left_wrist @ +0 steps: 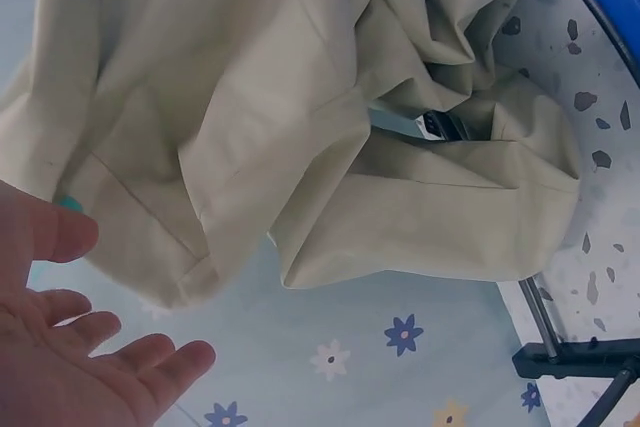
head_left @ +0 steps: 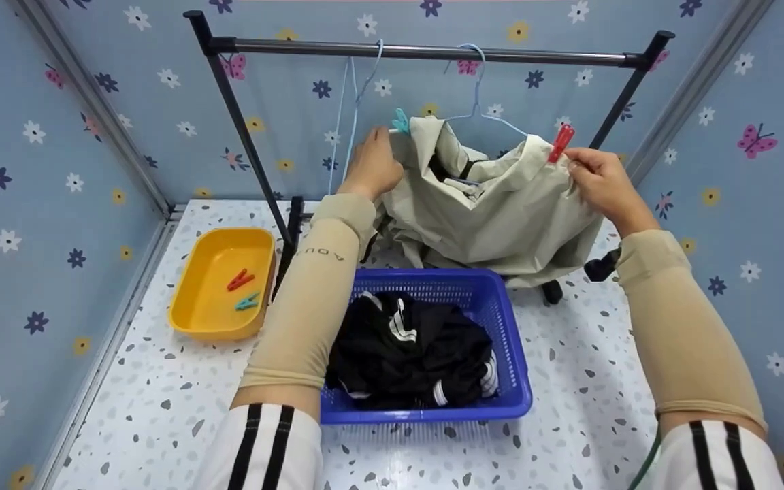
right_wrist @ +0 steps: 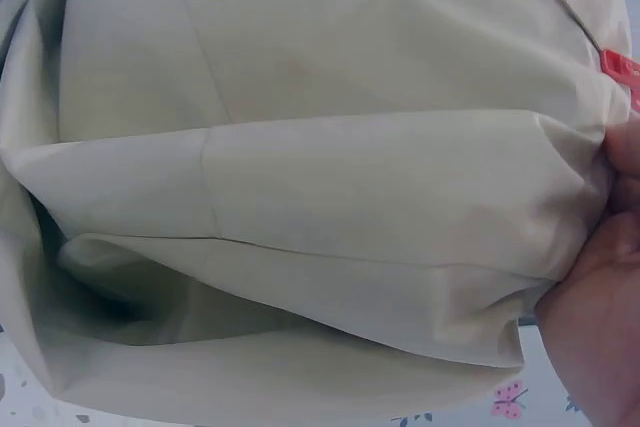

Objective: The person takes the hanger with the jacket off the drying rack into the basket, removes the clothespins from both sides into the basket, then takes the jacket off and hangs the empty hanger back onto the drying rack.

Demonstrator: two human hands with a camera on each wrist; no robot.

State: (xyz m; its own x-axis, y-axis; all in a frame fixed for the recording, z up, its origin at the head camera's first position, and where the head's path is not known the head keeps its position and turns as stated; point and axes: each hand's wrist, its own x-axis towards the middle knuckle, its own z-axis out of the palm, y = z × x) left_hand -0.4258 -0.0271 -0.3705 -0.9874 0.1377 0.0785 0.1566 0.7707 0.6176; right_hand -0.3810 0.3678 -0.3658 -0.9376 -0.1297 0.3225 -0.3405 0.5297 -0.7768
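Note:
A beige garment (head_left: 494, 218) hangs from a blue wire hanger (head_left: 478, 95) on a black rail. A teal clothespin (head_left: 401, 121) is on its upper left edge and a red clothespin (head_left: 561, 143) on its upper right. Close to the teal clothespin is my left hand (head_left: 373, 163); in the left wrist view its loosely bent fingers (left_wrist: 175, 367) stand apart from the thumb, with no cloth between them. My right hand (head_left: 603, 180) pinches the garment's edge just below the red clothespin. In the right wrist view the cloth (right_wrist: 370, 197) gathers into folds toward those fingers.
Below the garment stands a blue basket (head_left: 518, 361) with black-and-white clothes (head_left: 412, 347). At the left, a yellow tray (head_left: 191, 299) holds a red clothespin (head_left: 239, 280) and a teal one. A second blue hanger (head_left: 358, 102) hangs on the rail (head_left: 419, 50) beside my left hand.

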